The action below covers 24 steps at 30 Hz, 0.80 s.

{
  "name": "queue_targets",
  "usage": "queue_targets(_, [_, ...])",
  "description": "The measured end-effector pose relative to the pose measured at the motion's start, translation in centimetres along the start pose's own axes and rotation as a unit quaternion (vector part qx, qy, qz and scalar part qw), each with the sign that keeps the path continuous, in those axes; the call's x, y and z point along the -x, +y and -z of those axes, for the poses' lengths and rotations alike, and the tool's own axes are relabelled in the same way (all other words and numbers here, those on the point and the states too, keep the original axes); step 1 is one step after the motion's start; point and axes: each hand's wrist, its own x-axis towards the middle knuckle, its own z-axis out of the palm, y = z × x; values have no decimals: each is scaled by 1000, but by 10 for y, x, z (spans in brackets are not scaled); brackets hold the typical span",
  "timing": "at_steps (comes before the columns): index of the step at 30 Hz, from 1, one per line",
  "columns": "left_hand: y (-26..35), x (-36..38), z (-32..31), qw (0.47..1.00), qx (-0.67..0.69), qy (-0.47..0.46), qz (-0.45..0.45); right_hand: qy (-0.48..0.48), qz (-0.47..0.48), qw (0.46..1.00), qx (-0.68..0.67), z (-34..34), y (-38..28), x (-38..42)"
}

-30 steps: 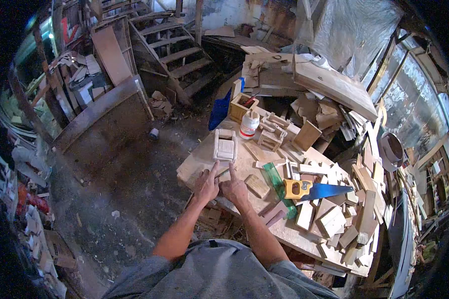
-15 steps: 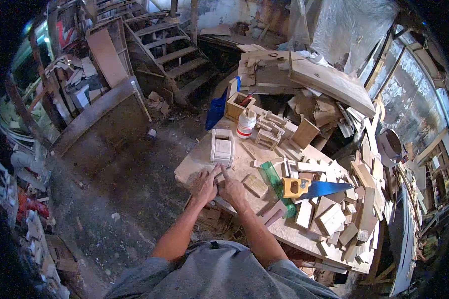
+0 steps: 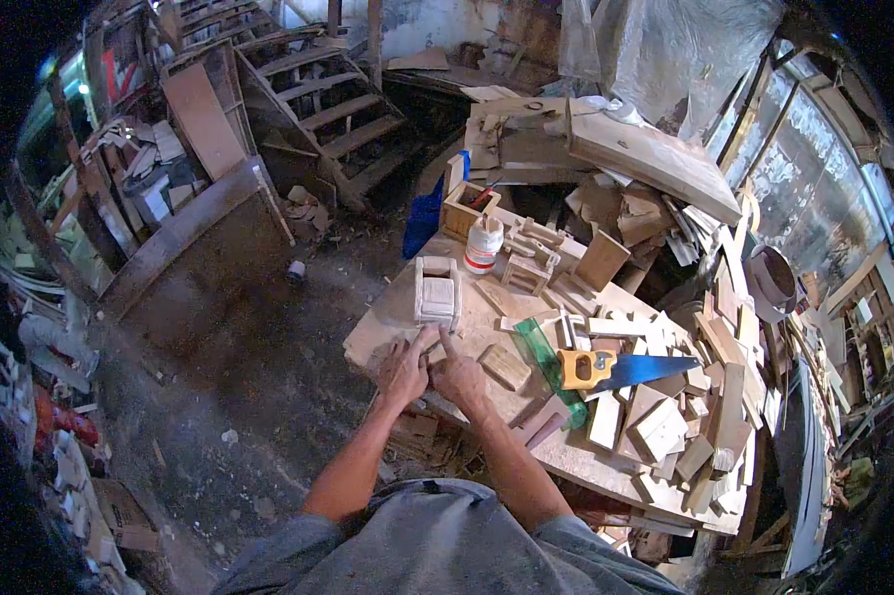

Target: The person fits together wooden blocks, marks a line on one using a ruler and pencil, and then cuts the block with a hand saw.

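My left hand (image 3: 404, 371) rests at the near edge of the workbench (image 3: 373, 332), fingers stretched forward and nothing visible in them. Close beside it on the right is my right hand (image 3: 458, 375), its index finger extended and its other fingers partly hidden. Both sets of fingertips are at the near end of a small wooden piece with rounded side parts (image 3: 436, 294); whether they touch it is unclear. A flat wooden block (image 3: 504, 367) lies right of my right hand. Behind the wooden piece, to the right, stands a white jar with a red band (image 3: 483, 246).
A yellow-handled saw (image 3: 625, 371) lies over wood offcuts (image 3: 659, 430) on the right, beside a green strip (image 3: 536, 347). An open wooden box (image 3: 462, 210) stands behind the jar. Wooden stairs (image 3: 338, 114) rise at the back left; a large panel (image 3: 194, 248) leans below them.
The view has shifted slightly, so the bench and its objects sit a little further left and up. The hands keep nearly the same pose by the wooden piece.
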Motion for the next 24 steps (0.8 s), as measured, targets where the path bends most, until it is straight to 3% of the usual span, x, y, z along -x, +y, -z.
queue_targets(5, [-16,-5,-20,999,34,-1,-5,17,-15,1000,-7,-7,5,-3])
queue_targets(9, [-3,-6,4,998,28,-54,14,19,-21,1000,-8,-5,4,-2])
queue_targets(18, [-17,-5,-15,998,52,15,-22,58,-18,997,-52,-5,2,3])
queue_targets(24, [-14,-5,-7,998,65,-14,-10,65,-22,997,-47,-1,-1,5])
